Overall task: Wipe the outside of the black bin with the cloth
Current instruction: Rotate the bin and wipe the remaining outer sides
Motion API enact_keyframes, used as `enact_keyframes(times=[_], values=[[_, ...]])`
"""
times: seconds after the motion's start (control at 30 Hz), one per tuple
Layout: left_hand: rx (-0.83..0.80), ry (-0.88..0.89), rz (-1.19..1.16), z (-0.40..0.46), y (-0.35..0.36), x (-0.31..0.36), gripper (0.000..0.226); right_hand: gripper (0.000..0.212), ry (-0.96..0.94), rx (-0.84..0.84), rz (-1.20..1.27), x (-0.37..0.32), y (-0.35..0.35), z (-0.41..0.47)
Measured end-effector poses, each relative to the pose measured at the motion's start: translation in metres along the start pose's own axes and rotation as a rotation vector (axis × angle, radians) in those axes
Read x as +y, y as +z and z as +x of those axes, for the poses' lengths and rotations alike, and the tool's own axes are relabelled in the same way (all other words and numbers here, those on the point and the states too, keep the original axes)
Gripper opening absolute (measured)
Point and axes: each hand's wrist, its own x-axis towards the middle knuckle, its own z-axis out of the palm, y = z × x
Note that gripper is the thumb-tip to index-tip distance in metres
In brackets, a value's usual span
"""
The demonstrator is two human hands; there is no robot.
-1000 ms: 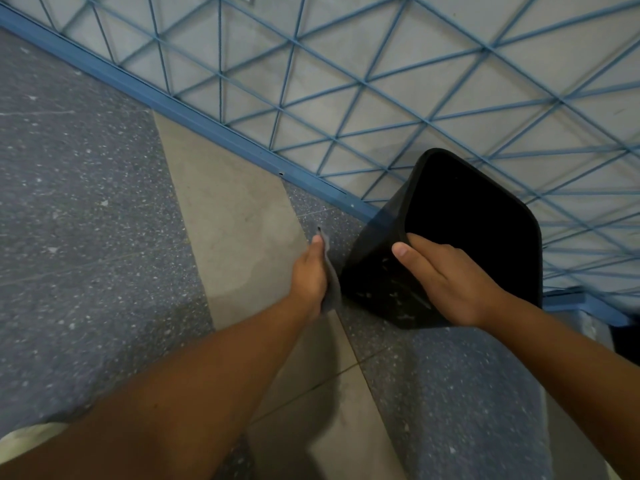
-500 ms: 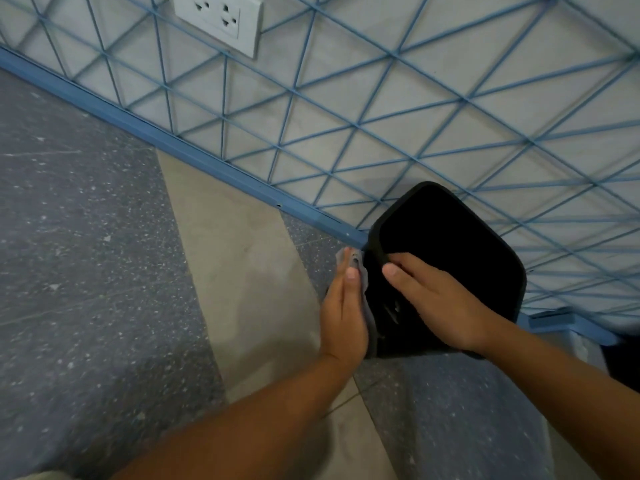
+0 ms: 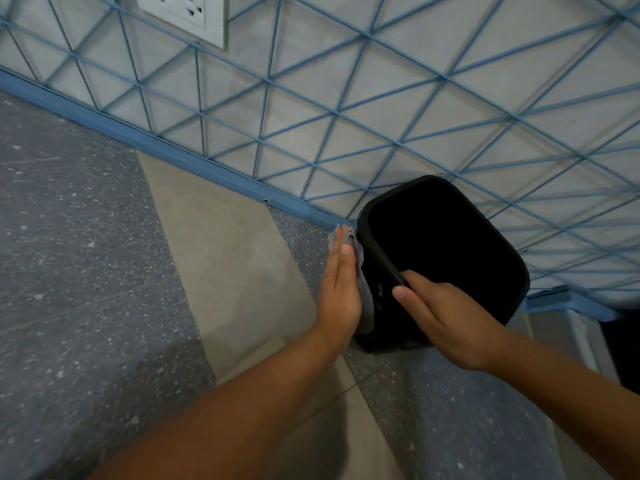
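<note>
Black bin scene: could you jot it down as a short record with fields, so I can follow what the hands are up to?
bin: black bin, open top, on the floor by the wall
cloth: pale cloth, pressed flat on the bin's left outer side
left hand: left hand, fingers straight, flat on the cloth
right hand: right hand, holding the bin's near rim
socket: wall socket, upper left

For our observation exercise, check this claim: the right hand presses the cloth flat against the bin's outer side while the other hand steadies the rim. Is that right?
One detail is wrong: the head view shows the left hand pressing the cloth flat against the black bin, and the right hand steadying the rim.
</note>
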Motion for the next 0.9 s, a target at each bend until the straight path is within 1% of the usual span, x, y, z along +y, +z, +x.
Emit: enact_keyframes(times=[0.07, 0.13, 0.23, 0.3, 0.37, 0.4, 0.5, 0.53, 0.57, 0.63, 0.67, 0.7, 0.77, 0.8, 0.83, 0.87, 0.9], values=[[-0.030, 0.024, 0.143, 0.007, 0.003, 0.001, 0.046, 0.033, 0.047, 0.002, 0.050, 0.000, 0.001, 0.003], [-0.040, -0.005, 0.223, 0.015, 0.005, 0.003, 0.051, 0.026, 0.088, -0.001, 0.104, -0.001, 0.003, 0.006], [-0.033, -0.009, 0.198, 0.021, 0.009, 0.004, 0.054, 0.018, 0.090, 0.037, 0.131, -0.005, 0.007, 0.007], [-0.022, 0.001, 0.168, 0.025, 0.012, 0.003, 0.054, 0.019, 0.091, 0.064, 0.134, -0.007, 0.009, 0.008], [0.036, -0.041, 0.147, 0.025, 0.017, 0.005, 0.056, 0.021, 0.090, 0.087, 0.099, -0.006, 0.010, 0.007], [0.060, -0.051, 0.140, 0.024, 0.019, 0.006, 0.058, 0.024, 0.085, 0.096, 0.067, -0.006, 0.010, 0.006], [0.110, 0.010, 0.140, 0.013, 0.022, 0.000, 0.075, 0.030, 0.053, 0.096, -0.010, -0.004, 0.011, 0.003], [0.112, 0.004, 0.123, 0.014, 0.020, -0.003, 0.073, 0.031, 0.047, 0.091, -0.014, -0.003, 0.010, 0.002], [0.117, -0.020, 0.071, 0.018, 0.017, -0.005, 0.065, 0.031, 0.046, 0.085, -0.019, -0.003, 0.010, 0.002], [0.123, -0.129, -0.103, 0.032, 0.014, -0.003, 0.048, 0.031, 0.048, 0.085, -0.042, -0.001, 0.009, 0.002], [0.135, -0.169, -0.172, 0.039, 0.013, 0.000, 0.044, 0.032, 0.049, 0.084, -0.057, -0.001, 0.009, 0.003], [0.135, -0.167, -0.173, 0.041, 0.015, 0.001, 0.045, 0.032, 0.047, 0.082, -0.073, -0.001, 0.009, 0.003], [0.131, -0.087, -0.071, 0.032, 0.019, 0.005, 0.062, 0.032, 0.033, 0.090, -0.103, -0.002, 0.009, 0.004], [0.149, -0.048, -0.020, 0.027, 0.020, 0.005, 0.064, 0.032, 0.025, 0.090, -0.109, -0.001, 0.009, 0.004], [0.161, -0.014, -0.010, 0.026, 0.020, 0.003, 0.054, 0.031, 0.019, 0.087, -0.108, -0.001, 0.009, 0.004], [0.136, -0.017, -0.035, 0.028, 0.018, 0.001, 0.043, 0.030, 0.018, 0.085, -0.105, -0.001, 0.009, 0.003], [0.131, -0.044, -0.082, 0.031, 0.018, 0.004, 0.040, 0.030, 0.016, 0.089, -0.103, 0.000, 0.009, 0.003]])
